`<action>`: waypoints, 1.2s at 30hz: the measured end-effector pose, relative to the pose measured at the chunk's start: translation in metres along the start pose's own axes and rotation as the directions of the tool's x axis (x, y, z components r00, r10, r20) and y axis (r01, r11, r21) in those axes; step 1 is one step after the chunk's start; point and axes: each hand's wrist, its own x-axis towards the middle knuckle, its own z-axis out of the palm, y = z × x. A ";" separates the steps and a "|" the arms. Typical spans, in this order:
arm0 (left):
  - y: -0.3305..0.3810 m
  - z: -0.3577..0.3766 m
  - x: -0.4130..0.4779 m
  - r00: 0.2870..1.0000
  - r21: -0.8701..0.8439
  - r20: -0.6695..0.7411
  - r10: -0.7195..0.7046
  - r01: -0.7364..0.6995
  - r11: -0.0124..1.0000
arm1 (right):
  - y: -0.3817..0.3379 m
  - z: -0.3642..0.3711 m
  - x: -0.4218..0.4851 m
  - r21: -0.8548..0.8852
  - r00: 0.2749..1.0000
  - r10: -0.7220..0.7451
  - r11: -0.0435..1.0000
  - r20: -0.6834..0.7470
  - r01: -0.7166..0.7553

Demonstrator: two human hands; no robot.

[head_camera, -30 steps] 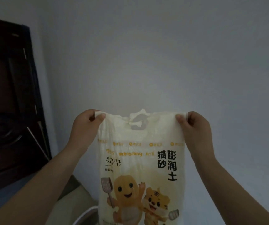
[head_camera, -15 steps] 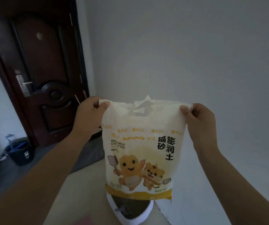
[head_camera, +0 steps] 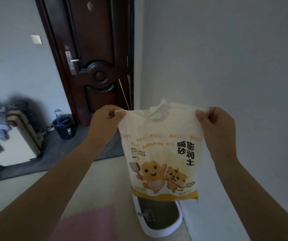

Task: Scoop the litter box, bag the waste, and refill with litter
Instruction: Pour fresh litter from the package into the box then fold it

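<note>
While left hand (head_camera: 103, 122) and right hand (head_camera: 217, 128) pinch it, litter bag (head_camera: 162, 154) overhangs litter box (head_camera: 165, 232)

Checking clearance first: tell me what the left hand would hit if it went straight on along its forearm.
Left hand: likely the thin rods leaning against the door, though depth is unclear.

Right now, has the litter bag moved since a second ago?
Cannot tell: the camera itself tilted down. Against the litter box, the litter bag hangs over its far end just as half a second ago.
</note>
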 end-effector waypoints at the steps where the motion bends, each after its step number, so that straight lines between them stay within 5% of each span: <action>1: -0.008 -0.002 0.005 1.000 -0.002 -0.001 -0.031 0.031 1.000 | 0.004 0.011 0.004 0.001 1.000 0.009 1.000 0.020 -0.009; 5: -0.039 -0.014 0.035 0.994 0.011 -0.040 -0.099 0.099 0.995 | 0.017 0.062 0.027 0.002 0.997 0.033 0.999 0.071 -0.033; 18: -0.120 -0.063 0.179 1.000 0.127 -0.014 0.005 -0.003 0.992 | 0.035 0.247 0.079 0.083 0.992 0.120 0.989 0.024 -0.122; 31: -0.161 -0.022 0.283 0.995 0.033 -0.046 -0.084 0.086 0.996 | 0.080 0.286 0.181 0.075 0.990 0.144 0.987 -0.010 -0.143; 36: -0.159 0.004 0.321 0.999 0.062 -0.040 -0.012 0.014 0.998 | 0.084 0.284 0.215 0.064 0.992 0.087 0.995 -0.090 -0.082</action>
